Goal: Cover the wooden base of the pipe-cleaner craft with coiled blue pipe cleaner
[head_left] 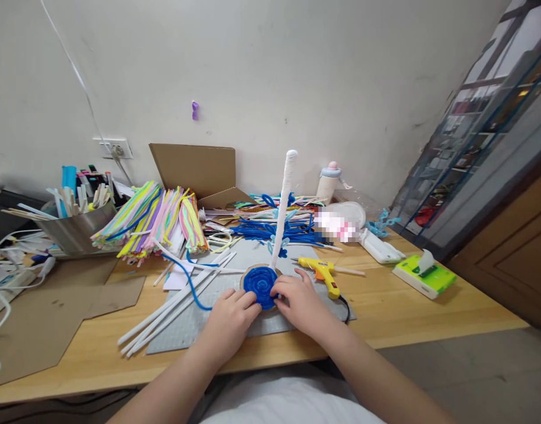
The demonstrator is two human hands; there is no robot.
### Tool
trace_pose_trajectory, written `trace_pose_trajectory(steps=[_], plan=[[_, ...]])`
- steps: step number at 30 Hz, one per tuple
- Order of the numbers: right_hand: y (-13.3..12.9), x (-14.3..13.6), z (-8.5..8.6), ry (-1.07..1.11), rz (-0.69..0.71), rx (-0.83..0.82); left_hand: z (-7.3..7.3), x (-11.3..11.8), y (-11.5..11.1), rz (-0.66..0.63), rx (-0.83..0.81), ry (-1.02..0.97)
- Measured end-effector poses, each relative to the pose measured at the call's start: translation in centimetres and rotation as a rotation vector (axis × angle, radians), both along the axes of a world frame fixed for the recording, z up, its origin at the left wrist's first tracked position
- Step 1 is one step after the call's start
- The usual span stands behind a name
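Blue coil [260, 286] touches left hand [235, 313] and right hand [300, 299], each grip's closure unclear, glue-gun label [334, 286] illegible

Craft workspace, likely in a home.
On my remote feed: wooden table [385, 321] by a plain grey wall [362, 70], bundles of coloured pipe cleaners [164, 219], yellow hot glue gun [327, 274], cardboard sheet [195, 171], so I tag crafts. Tissue pack [438, 275], drink bottle [327, 187], wall socket [116, 148] and brown panelled door [508, 265] look domestic; I can't rule out a small studio for sure.
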State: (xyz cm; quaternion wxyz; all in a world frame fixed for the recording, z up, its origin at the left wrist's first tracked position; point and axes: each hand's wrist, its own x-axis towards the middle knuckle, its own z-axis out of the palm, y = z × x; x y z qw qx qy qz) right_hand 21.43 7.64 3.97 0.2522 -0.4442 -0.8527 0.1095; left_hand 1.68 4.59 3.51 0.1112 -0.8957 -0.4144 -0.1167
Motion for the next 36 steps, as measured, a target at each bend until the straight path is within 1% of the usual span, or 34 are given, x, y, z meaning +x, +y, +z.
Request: trace_pose_trajectory(steps=[4,6,9,12,14,16,19,23,29,31,36], plan=[[0.1,0.0,-0.1,0.01,0.0,-0.002,0.1,0.0,-0.2,0.001,0.031,-0.022],[0.1,0.0,-0.1,0.016,-0.001,-0.002,-0.1,0.3,-0.5,0.016,0.012,-0.032],[0.1,0.1,-0.1,0.019,0.001,-0.009,-1.2,0.9,-1.3,0.069,-0.026,-0.066],[0.2,0.1,-0.1,0.016,0.001,-0.019,-2.3,1.7,-2.3,0.13,-0.011,-0.093],[0.2,0.0,-0.1,0.014,-0.001,-0.018,-2.8,2.1,-3.0,0.147,0.002,-0.102],[0.1,0.0,-0.1,0.012,-0.002,-0.016,-2.8,2.3,-3.6,0.157,0.0,-0.115],[0.1,0.1,-0.1,0.007,0.0,-0.014,-2.4,2.4,-4.0,0.163,-0.037,-0.137],[0.0,0.1,0.0,0.007,0.004,-0.015,-2.1,2.5,-4.0,0.165,-0.053,-0.158],[0.0,0.1,0.1,0.018,0.007,-0.017,-2.1,2.5,-3.8,0.16,-0.067,-0.193],[0.2,0.3,0.1,0.041,0.022,-0.036,-2.2,2.4,-3.7,0.159,-0.076,-0.208],[1.1,1.6,-0.1,0.148,0.038,-0.144,-2.4,2.3,-3.8,0.162,-0.077,-0.218]])
